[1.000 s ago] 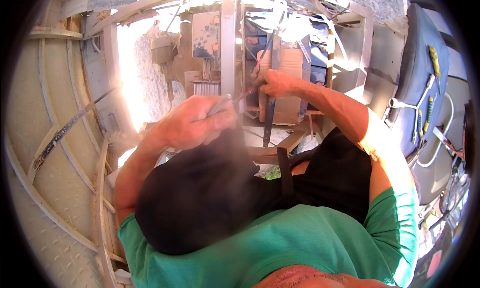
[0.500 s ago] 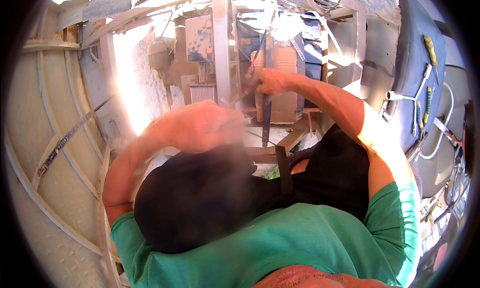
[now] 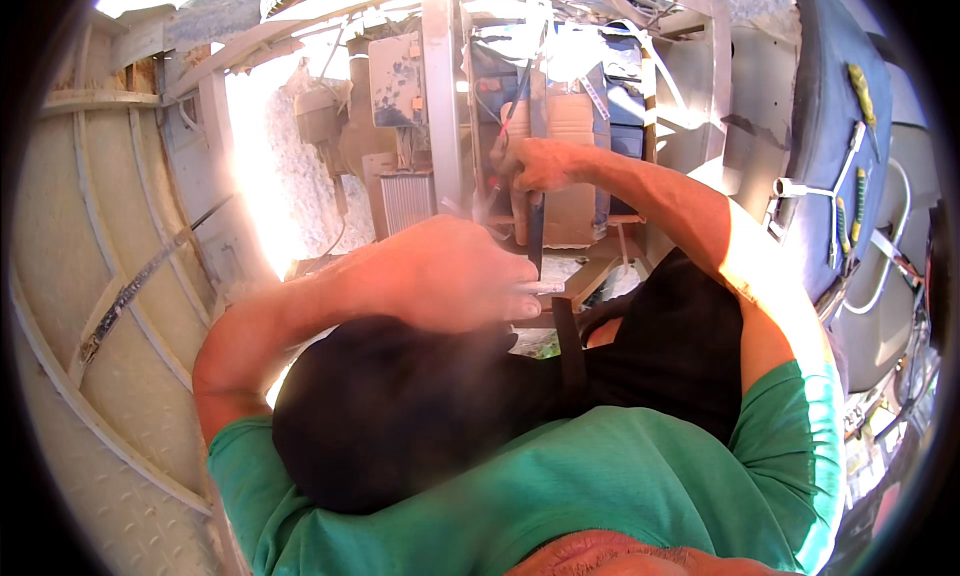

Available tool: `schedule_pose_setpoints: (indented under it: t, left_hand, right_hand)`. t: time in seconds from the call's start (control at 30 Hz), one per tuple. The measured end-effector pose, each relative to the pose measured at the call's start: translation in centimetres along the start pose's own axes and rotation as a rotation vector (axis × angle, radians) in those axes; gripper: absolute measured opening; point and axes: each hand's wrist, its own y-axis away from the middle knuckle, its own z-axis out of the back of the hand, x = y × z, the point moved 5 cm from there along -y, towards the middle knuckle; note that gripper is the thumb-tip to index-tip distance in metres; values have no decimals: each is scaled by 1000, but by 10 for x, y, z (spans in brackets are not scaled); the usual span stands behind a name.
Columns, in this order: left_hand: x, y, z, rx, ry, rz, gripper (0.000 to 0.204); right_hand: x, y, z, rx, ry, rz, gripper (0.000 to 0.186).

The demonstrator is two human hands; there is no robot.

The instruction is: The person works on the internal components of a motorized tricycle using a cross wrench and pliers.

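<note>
My left hand (image 3: 450, 276) is closed and smeared by motion above my dark-clad leg. A short white stick (image 3: 547, 287) juts from its fingers; the blur hides its exact kind. Farther ahead, my right hand (image 3: 545, 164) has its fingers pinched together at a dark cable with a red section (image 3: 506, 128). They lie over a brown cardboard-like panel (image 3: 565, 216) and beside a dark upright strap (image 3: 537, 221). What exactly the right fingertips grip is hidden. Behind the panel, dark blue battery-like boxes (image 3: 625, 106) sit in a metal frame.
A pale metal post (image 3: 440, 96) stands left of the boxes, beside a finned unit (image 3: 407, 201) and a stained box (image 3: 397, 81). At right, a blue seat pad (image 3: 830, 96) carries a yellow-handled screwdriver (image 3: 859, 91), a cross-shaped socket wrench (image 3: 835, 191) and green-handled tools (image 3: 858, 206).
My left hand has moved right and slightly toward me, carrying the white stick. My right hand stays nearly in place at the cable.
</note>
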Motion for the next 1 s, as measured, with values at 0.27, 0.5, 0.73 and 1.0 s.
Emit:
schedule_pose_setpoints:
  t: [0.27,0.5,0.73,1.0]
  left_hand:
    - [3,-3,-26,63,140,29,51]
    - [16,2,-25,-341,585,104,43]
    - [41,11,-27,-648,1358,-19,42]
    - [43,22,-23,-666,1181,79,34]
  right_hand:
    - [-6,-1,-2,46,-38,-18,30]
    - [-5,-6,-7,103,-67,-49,35]
    - [-16,-17,-9,69,18,-65,36]
    - [-14,-10,-12,14,176,24,46]
